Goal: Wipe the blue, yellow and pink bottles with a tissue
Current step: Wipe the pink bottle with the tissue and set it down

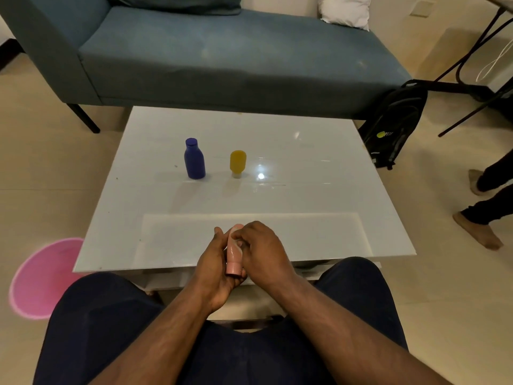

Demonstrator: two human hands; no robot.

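Pink bottle [234, 252] between 2 hands [238, 255].

pink bottle [234, 255]: middle hidden between left hand [213, 263] and right hand [262, 252]
tissue [236, 243]: mostly covered under right fingers

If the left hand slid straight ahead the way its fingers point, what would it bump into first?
Probably the yellow bottle. The left hand, gripping the pink bottle, points forward and slightly right over bare white table. Depth is unclear, so it might pass just beside it.
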